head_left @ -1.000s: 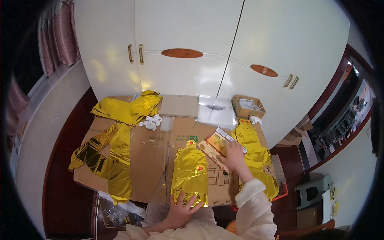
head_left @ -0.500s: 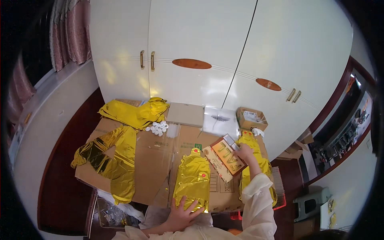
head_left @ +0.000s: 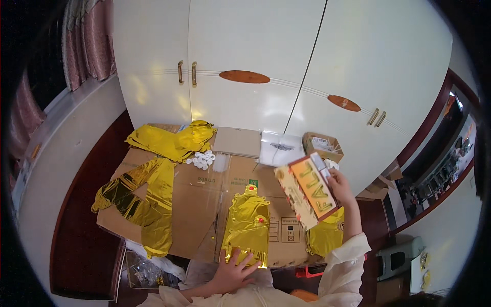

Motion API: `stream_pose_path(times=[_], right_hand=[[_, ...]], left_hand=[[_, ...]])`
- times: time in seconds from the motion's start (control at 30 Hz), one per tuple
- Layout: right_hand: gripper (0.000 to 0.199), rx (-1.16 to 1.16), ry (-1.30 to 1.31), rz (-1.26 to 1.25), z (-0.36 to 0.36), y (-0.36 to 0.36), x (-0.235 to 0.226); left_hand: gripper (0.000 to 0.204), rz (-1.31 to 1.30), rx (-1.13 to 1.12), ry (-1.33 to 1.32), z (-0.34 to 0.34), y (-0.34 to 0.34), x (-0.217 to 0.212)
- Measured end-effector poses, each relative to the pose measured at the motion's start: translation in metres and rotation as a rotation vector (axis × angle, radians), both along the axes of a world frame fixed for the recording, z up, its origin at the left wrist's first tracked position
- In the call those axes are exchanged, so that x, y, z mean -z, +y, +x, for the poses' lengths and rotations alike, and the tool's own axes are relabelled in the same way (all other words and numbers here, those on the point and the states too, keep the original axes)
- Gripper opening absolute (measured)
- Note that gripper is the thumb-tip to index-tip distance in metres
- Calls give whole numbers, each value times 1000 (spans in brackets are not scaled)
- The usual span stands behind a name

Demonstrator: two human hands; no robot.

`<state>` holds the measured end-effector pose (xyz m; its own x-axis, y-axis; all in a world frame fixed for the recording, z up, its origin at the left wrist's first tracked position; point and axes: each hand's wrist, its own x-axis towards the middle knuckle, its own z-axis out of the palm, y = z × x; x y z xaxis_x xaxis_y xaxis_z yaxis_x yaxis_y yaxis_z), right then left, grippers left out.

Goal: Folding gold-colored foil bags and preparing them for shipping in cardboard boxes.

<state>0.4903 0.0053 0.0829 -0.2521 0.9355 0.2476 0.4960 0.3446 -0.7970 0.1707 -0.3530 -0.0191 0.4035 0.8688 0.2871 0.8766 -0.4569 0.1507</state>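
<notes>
My left hand (head_left: pixel 236 271) lies with fingers spread on the lower end of a flat, folded gold foil balloon (head_left: pixel 247 217) that has two red dots. In my right hand (head_left: pixel 341 188) I grip some printed cards (head_left: pixel 312 193), held up above the right part of the table. The front one is orange with a brown border and gold letter pictures; a cream one with a leafy edge sticks out beside it. My fingers hide part of the cards' right edge. Below them, partly covered by the cards and my arm, lies another gold foil balloon (head_left: pixel 325 238).
Cardboard sheets (head_left: pixel 197 215) cover the table. More gold foil balloons (head_left: pixel 162 143) lie at the left, with a heap of small white rolls (head_left: pixel 202 159) beside them. Clear plastic bags (head_left: pixel 280 147) and a small open carton (head_left: pixel 323 146) stand at the back, before the white cabinet (head_left: pixel 245 41).
My right hand has lifted the printed cards off the table, up and to the right. My left hand stays on the folded balloon.
</notes>
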Motion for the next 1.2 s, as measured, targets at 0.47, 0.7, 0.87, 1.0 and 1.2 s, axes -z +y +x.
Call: stream_pose_path(times=[0.47, 0.7, 0.87, 1.0, 1.2], right_hand=[[35, 150, -168, -180, 13, -26, 91], [32, 192, -236, -125, 12, -42, 85], [34, 176, -205, -130, 15, -43, 91], [36, 184, -291, -137, 4, -48, 81], [34, 209, -666, 320, -32, -70, 75]], left_hand=[[43, -363, -329, -151, -92, 253, -24], [52, -522, -393, -51, -78, 278, -15], [52, -636, -371, -146, -78, 285, -14], [47, -637, -379, -145, -81, 286, -14], [43, -626, -347, -165, -79, 276, -22]])
